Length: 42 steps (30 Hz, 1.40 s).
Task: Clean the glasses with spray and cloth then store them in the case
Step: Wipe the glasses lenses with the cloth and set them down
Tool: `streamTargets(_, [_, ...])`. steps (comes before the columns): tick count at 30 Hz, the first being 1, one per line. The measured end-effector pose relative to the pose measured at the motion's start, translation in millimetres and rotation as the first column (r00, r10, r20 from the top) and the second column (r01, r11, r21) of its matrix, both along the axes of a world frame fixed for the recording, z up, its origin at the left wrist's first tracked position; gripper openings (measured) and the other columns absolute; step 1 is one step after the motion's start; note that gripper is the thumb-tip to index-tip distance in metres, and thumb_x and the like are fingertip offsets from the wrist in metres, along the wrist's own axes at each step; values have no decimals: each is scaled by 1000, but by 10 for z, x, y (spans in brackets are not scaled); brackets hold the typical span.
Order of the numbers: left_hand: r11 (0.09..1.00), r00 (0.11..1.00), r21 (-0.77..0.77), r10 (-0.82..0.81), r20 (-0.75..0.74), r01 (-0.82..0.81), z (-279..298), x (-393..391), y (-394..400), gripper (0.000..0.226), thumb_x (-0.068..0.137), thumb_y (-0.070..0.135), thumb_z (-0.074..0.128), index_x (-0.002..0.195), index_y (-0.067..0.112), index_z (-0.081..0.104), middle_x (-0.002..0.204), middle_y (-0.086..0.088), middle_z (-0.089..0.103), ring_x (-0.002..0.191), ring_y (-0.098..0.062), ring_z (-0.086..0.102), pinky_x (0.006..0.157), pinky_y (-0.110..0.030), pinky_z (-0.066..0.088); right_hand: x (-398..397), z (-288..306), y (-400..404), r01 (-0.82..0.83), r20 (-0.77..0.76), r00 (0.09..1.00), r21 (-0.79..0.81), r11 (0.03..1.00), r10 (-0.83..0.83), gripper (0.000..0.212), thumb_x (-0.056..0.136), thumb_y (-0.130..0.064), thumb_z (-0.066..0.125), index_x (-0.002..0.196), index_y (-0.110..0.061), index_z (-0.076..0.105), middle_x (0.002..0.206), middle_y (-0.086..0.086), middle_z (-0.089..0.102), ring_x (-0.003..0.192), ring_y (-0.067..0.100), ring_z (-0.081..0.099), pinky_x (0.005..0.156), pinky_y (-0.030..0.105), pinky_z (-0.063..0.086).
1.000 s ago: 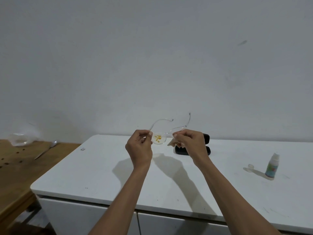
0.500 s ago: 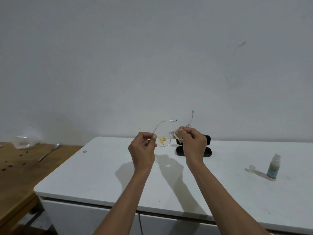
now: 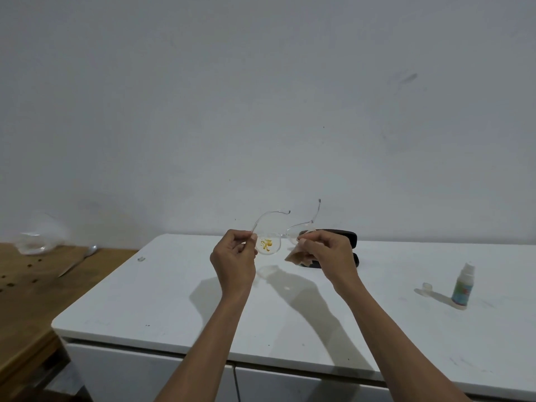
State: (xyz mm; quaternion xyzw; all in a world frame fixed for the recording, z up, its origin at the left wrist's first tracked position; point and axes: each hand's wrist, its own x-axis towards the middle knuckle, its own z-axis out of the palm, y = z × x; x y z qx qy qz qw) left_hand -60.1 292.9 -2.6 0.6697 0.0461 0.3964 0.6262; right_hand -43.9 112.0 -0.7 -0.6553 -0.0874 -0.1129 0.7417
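Holding glasses (image 3: 275, 236) up above worktop (image 3: 174, 300), left hand (image 3: 233, 261) pinching frame edge by stained lens, right hand (image 3: 330, 256) pinching other lens through cloth (image 3: 294, 256). Vs a second ago: cloth bit more visible below right fingers, yellow smear on left lens unchanged, so wiping only on right lens so far imo. Case (image 3: 352, 239) on worktop right behind glasses, open. Spray bottle (image 3: 463, 287) well right of glasses, its cap (image 3: 427, 286) just beside. Nothing blocking path to case.

spray bottle (image 3: 463, 288) label too blurred, no legible text
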Motion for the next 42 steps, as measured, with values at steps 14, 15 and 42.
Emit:
streamTargets(14, [997, 998, -61, -45, 33, 47, -15, -13, -47, 9, 87, 2, 75, 83, 9, 72, 64, -11, 70, 59, -22, 66, 66, -41, 59, -298, -204, 530, 82, 49, 994, 226, 971, -95, 10, 95, -7, 69, 92, -9, 79, 79, 12, 76, 69, 14, 66, 69, 28, 52])
streamTargets(15, [997, 998, -59, -48, 34, 50, -15, -22, -58, 8, 87, 3, 75, 83, 9, 73, 64, -11, 70, 59, -22, 66, 66, -40, 59, -310, -187, 578, 66, 50, 996, 224, 972, -79, 10, 94, -7, 70, 93, -10, 80, 77, 10, 75, 67, 13, 64, 68, 28, 51])
streamTargets(42, [997, 997, 68, -25, 80, 19, -4, -116, -330, 11, 86, 1, 76, 94, 8, 79, 80, 5, 77, 71, -12, 74, 72, -28, 61, -349, 17, 620, 360, 116, 923, 83, 929, -368, 10, 93, -9, 72, 93, -10, 82, 75, -13, 74, 68, -9, 66, 65, 4, 46])
